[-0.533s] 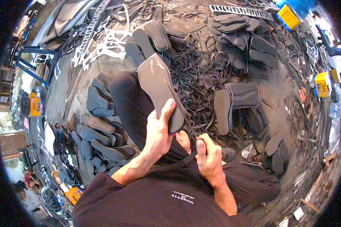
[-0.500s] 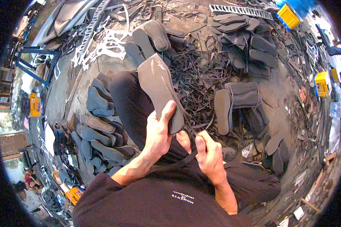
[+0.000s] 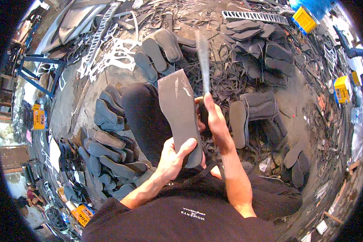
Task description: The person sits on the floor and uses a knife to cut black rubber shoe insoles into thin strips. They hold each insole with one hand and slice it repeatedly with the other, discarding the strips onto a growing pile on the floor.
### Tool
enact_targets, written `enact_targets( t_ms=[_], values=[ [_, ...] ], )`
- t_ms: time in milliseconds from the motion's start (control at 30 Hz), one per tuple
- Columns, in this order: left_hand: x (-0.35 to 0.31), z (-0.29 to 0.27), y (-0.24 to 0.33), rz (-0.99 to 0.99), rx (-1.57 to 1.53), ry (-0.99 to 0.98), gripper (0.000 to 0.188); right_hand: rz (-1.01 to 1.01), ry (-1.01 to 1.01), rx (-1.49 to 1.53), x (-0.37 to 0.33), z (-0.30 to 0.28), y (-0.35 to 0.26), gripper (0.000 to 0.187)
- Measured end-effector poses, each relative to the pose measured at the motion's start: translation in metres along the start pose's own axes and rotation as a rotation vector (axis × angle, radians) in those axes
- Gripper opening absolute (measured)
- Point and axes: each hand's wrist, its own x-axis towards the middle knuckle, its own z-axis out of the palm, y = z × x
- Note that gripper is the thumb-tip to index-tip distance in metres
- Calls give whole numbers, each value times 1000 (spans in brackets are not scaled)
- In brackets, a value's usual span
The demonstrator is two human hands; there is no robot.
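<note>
Right hand (image 3: 218, 125) raised higher, grip closed round blurred metallic tool (image 3: 204, 60), left hand (image 3: 171, 161) still clamping grey sole (image 3: 179, 109)

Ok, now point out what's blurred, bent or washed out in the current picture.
Head view: the thin tool in the right hand is smeared, while the shoe sole in the left hand looks fairly crisp; head view: fisheye bending toward the rim, black corners; head view: white scraps nearly bleached of detail.

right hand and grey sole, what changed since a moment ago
The right hand moved up beside the grey sole; a blurred blade-like tool now juts from that hand. The sole shifted down the picture and slightly right. The left hand still grips its lower end.
</note>
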Motion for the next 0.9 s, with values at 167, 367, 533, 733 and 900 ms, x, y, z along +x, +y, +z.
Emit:
enact_targets(
  t_ms=[167,367,533,733,900],
  values=[
    [38,-14,-12,237,101,170,39,-106,132,-358,-70,14,-8,41],
    [76,10,32,88,103,346,41,-173,267,-497,-136,8,21,54],
    [71,30,48,12,117,273,42,-259,440,-785,-163,-2,46,48],
    [51,35,34,-8,255,-78,46,-286,498,-708,-114,-9,-5,45],
    [61,10,48,13,393,-303,45,-155,338,-554,-126,-26,-41,59]
  ],
)
